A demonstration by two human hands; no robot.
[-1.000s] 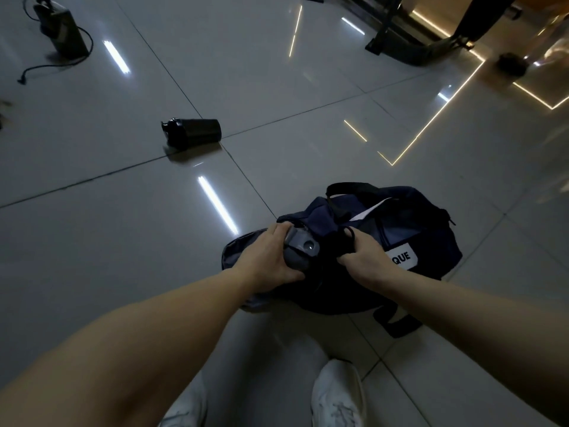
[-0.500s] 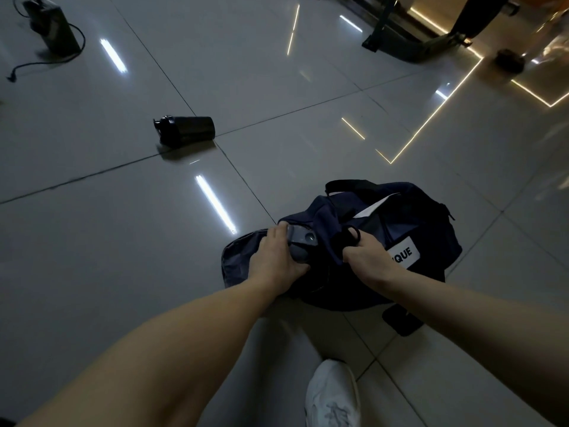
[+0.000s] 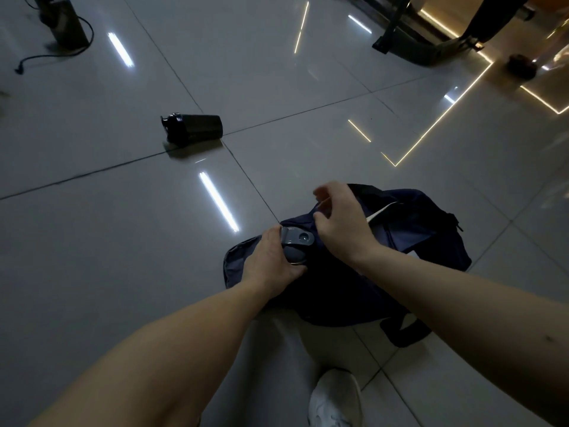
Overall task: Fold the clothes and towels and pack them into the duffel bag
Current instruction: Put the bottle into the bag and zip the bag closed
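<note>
Up off the duffel bag (image 3: 415, 224) comes our right hand (image 3: 341, 223), curled, grasp unclear; our left hand (image 3: 271, 263) grips a grey object (image 3: 297, 240). Zipping up probably comes next.

Glossy pale floor tiles (image 3: 92, 241) with dark grout lines mirror white ceiling strips (image 3: 218, 201) and warm yellow light lines (image 3: 431, 131). A dark bottle (image 3: 192, 127) lies on its side. A cabled device (image 3: 66, 23) stands far left, and a dark metal frame (image 3: 415, 47) far right.
</note>
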